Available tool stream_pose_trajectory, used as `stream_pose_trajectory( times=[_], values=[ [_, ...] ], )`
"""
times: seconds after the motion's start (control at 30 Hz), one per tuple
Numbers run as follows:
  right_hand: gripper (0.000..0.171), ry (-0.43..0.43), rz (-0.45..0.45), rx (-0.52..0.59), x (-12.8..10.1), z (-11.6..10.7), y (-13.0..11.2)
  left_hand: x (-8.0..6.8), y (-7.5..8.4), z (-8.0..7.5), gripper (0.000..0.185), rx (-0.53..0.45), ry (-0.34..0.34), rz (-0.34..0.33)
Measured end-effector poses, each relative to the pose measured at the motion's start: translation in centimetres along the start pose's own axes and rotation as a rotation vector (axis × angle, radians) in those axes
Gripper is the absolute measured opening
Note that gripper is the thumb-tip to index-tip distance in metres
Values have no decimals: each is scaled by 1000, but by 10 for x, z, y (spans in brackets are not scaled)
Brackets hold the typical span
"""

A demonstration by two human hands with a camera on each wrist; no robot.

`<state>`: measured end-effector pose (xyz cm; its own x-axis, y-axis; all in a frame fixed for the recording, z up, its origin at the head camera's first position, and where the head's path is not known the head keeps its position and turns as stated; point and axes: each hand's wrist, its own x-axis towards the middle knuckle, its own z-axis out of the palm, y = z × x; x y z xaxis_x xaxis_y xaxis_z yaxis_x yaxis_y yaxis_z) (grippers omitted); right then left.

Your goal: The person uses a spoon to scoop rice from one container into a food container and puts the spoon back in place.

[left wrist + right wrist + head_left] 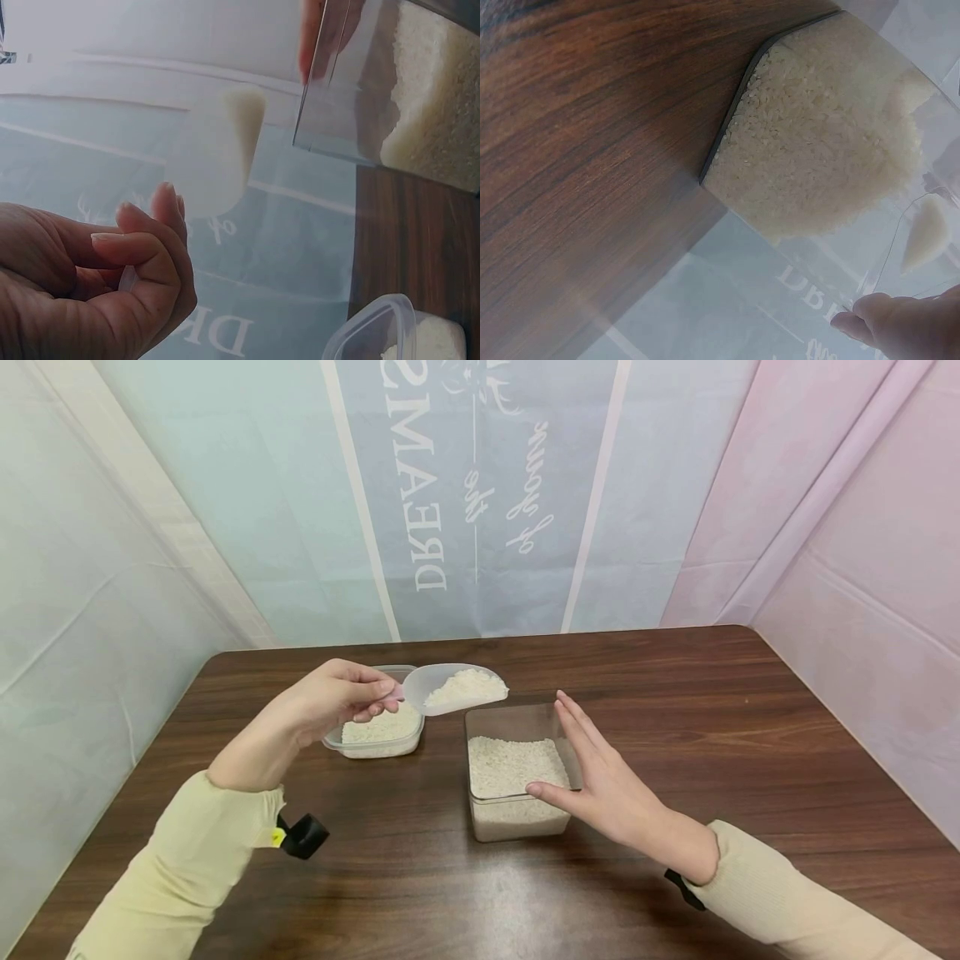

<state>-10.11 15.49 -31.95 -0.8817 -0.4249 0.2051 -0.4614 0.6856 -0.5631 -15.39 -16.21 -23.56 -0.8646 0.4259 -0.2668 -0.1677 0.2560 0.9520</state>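
Note:
My left hand (348, 693) pinches the short handle of a translucent scoop (417, 690) between thumb and fingers. White rice (468, 687) lies in the scoop, which is held above the table between two containers. In the left wrist view the scoop (199, 157) stretches out past the curled fingertips. A tall clear container (510, 720) of rice stands right of the scoop. At its right side is my right hand (600, 785), fingers straight, thumb on the front rim. The right wrist view shows fingertips (866, 311) at the rim and rice (817, 135) through the clear wall.
A smaller clear tub (411, 745) holding rice sits under my left hand and the scoop, partly hidden by them. The dark wooden table (712, 718) extends around both containers. Printed fabric (480, 602) hangs behind the table and at both sides.

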Motion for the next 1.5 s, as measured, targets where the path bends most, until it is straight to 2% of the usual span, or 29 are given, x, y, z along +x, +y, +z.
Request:
stream_pose_trajectory(
  times=[0.8, 1.1, 1.5],
  values=[
    [92, 1, 1, 4, 0, 0, 0, 1, -17, -28, 33, 2, 76, 9],
    [92, 7, -2, 7, 0, 0, 1, 0, -23, -40, 31, -28, 101, 11],
    [92, 1, 3, 19, 0, 0, 1, -1, -30, -54, 34, 10, 135, -37]
  ],
)
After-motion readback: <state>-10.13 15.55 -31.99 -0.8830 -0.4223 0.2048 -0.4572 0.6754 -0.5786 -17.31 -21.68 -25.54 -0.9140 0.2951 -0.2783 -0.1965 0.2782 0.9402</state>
